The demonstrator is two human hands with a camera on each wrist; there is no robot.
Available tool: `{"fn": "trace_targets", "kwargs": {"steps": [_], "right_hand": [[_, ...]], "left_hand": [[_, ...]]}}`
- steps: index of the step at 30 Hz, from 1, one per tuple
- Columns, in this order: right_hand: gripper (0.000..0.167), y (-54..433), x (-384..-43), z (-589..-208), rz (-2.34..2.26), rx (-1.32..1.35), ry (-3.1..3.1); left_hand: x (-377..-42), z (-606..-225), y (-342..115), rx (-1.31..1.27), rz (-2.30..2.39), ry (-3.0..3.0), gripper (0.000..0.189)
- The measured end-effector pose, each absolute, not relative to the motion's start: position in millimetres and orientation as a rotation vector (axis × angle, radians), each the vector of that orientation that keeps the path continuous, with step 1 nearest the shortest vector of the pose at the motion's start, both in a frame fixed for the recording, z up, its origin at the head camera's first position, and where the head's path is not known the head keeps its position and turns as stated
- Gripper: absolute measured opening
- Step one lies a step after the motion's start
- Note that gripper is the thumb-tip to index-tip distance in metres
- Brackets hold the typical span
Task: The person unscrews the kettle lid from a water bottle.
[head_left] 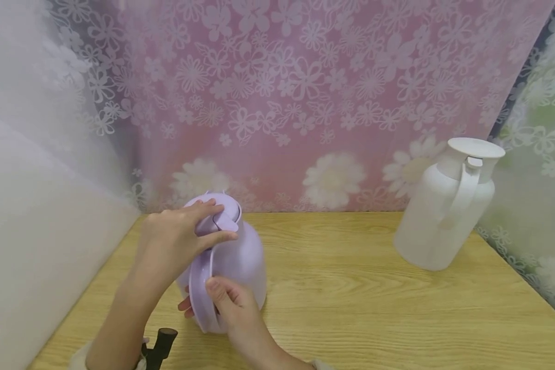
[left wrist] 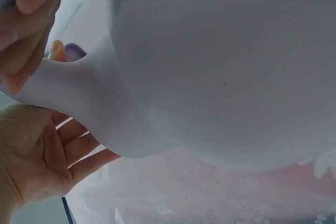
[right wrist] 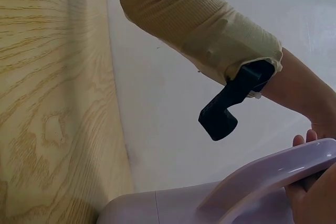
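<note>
Lilac jug (head_left: 242,262) stands upright on the wood-grain table (head_left: 351,298), left of centre in the head view, with its handle (head_left: 200,288) turned toward the person. Lid (head_left: 230,202) sits on the jug; a small lever (head_left: 226,224) projects from it on the handle side.

Left hand (head_left: 176,231): comes over the lid from the left. Fingers nearly straight, laid across the lid; thumb set apart from the forefinger, with a wide gap between them. The lever lies in this gap, thumb tip just below it. How firmly the hand presses, cannot tell.

Right hand (head_left: 240,306): grips the handle. Thumb on the near side, fingers passing through the loop, their tips showing on the far side. In the right wrist view, only part of this hand shows, at the lower right edge beside the handle.

Left wrist view: the pale jug surface fills most of the field, with a few small dark specks; one hand at lower left, fingers reaching toward the narrower part, and more fingers at upper left.

Surroundings: white jug (head_left: 444,221) stands at the right rear of the table, well apart from both hands, handle facing forward. Pink floral curtain (head_left: 305,103) behind; white panel (head_left: 51,180) on the left. A black mount (right wrist: 226,114) protrudes from the beige sleeve (right wrist: 210,30) on the left arm
</note>
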State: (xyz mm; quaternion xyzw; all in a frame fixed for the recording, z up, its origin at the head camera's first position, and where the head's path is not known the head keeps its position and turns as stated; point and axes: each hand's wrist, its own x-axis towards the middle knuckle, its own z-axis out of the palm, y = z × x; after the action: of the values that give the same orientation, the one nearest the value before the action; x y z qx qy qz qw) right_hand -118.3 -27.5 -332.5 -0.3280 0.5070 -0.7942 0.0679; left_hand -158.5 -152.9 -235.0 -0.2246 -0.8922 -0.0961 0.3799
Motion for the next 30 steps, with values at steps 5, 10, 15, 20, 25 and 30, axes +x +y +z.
{"fn": "trace_targets", "kwargs": {"steps": [5,10,15,20,25,30], "right_hand": [[0.044,-29,-118,-334,-2.423,-1.025,1.548],[0.043,-31,-118,-334,-2.422,-1.036,1.570],[0.044,-31,-117,-333,-2.410,-0.998,1.585],[0.043,-29,-116,-332,-2.396,-0.973,1.596],[0.042,-28,-116,-333,-2.403,-0.983,1.591],[0.042,-27,-116,-333,-2.402,-0.976,1.588]], "left_hand": [[-157,-238,-161,-0.603,-0.406,-2.348,0.051],[-161,-249,-178,-0.646,-0.745,-2.417,0.048],[-177,-262,-193,-0.666,-1.083,-2.405,0.050],[-193,-276,-200,-0.771,-1.367,-2.333,0.052],[-203,-286,-199,-0.921,-1.623,-2.173,0.051],[-203,-287,-196,-0.932,-1.770,-2.090,0.049]]}}
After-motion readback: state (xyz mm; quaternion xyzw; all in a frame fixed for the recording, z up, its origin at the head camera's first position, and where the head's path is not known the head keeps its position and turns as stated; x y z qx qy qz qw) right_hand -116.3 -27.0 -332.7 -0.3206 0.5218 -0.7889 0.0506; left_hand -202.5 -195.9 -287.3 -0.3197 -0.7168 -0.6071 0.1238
